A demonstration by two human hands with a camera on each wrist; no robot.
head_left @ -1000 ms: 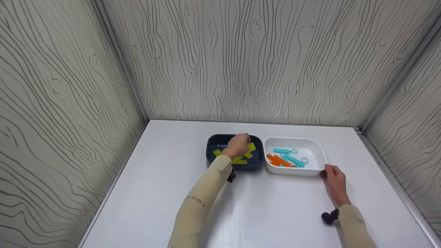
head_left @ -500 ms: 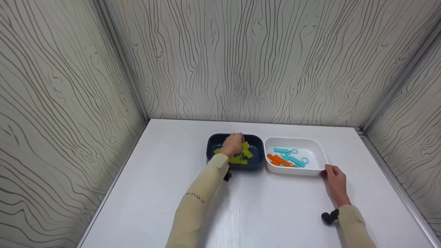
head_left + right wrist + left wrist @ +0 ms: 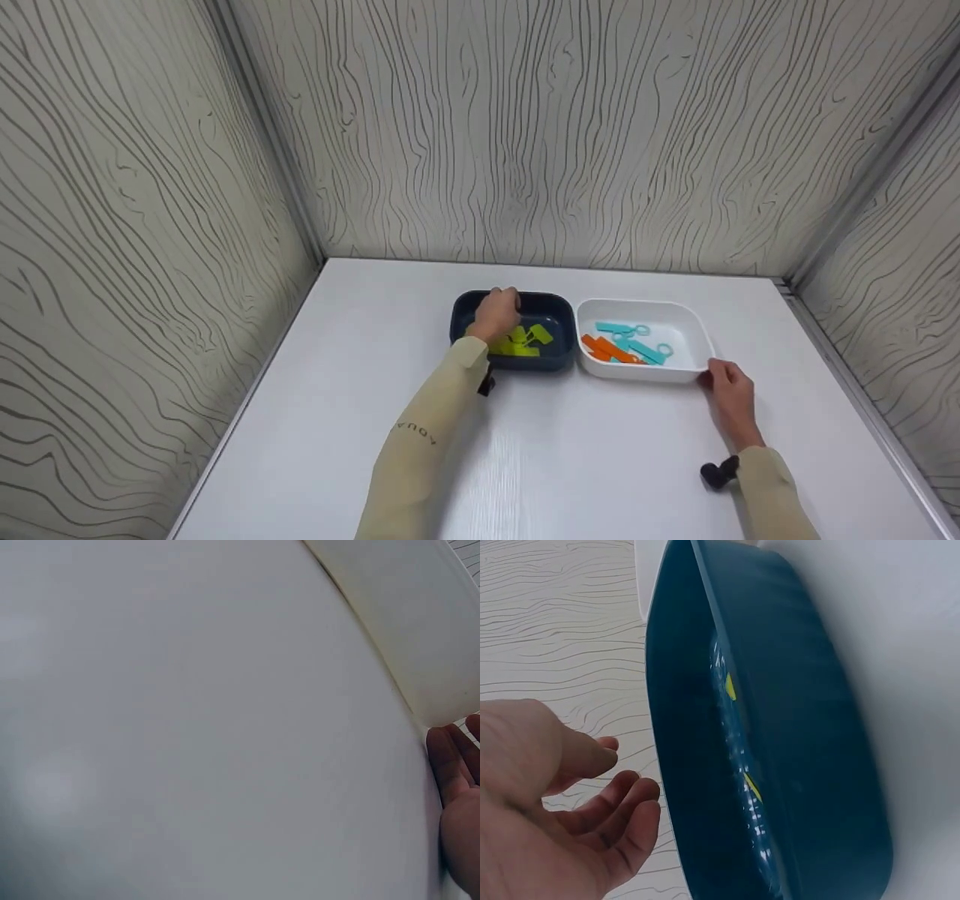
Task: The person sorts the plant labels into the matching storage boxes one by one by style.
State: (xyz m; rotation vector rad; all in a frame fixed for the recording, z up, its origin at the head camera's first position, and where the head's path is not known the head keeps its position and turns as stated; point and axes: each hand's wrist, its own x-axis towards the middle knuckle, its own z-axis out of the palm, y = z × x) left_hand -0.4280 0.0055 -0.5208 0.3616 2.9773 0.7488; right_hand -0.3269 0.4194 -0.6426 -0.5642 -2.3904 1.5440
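My left hand (image 3: 496, 315) is over the left part of a dark blue plastic box (image 3: 559, 360), in which yellow-green flat tags (image 3: 517, 345) lie in a loose heap. The left wrist view has that hand (image 3: 577, 810) beside the box (image 3: 802, 727), its fingers loosely bent and nothing between them. At the near right corner of a white box (image 3: 660, 373), the fingertips of my right hand (image 3: 731, 397) touch the outer side. Its fingers (image 3: 444, 754) look fairly straight in the right wrist view. Inside the white box lie orange tags (image 3: 611, 350) and turquoise tags with rings (image 3: 645, 352).
Both boxes stand side by side on a white table (image 3: 577, 457), close to its back edge. Walls with a wood-grain pattern (image 3: 540, 135) enclose the table at the back and both sides.
My left hand has moved left over the dark box, leaving more of the yellow-green tags in view; they now lie in a tighter heap. The right hand and white box stay put.
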